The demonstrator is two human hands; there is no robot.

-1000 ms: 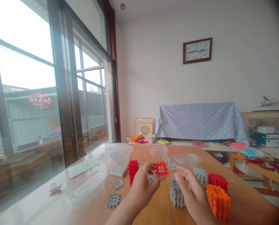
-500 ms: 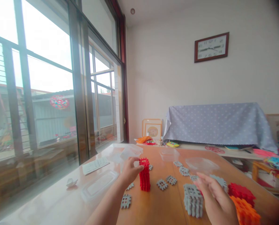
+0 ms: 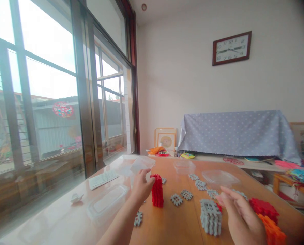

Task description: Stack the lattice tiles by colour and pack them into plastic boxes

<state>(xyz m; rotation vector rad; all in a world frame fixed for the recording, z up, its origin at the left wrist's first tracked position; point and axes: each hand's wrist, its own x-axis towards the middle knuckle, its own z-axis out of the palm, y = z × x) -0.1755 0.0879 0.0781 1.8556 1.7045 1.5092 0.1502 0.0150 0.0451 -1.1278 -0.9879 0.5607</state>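
Red stack [image 3: 157,192] stood upright on the surface [image 3: 177,226], left hand [image 3: 141,187] narrowly parted beside its top; right hand [image 3: 240,211] near the grey stack [image 3: 210,218], grip unclear to me. Light, level pressure, I judged, suited alignment.

Your red stack [image 3: 157,191] stands upright on the bench, tall and narrow, its square pieces lying flat one on another with notched edges roughly lined up. Its upper left edge meets the thumb of your left hand [image 3: 141,185]; you can't tell from this view whether they touch. To its right, well apart, your grey stack [image 3: 210,217] also stands upright, broader and made of similar notched pieces, with window-like openings in the top one. A small red bit [image 3: 219,207] shows between it and your right hand [image 3: 240,214], mostly hidden.
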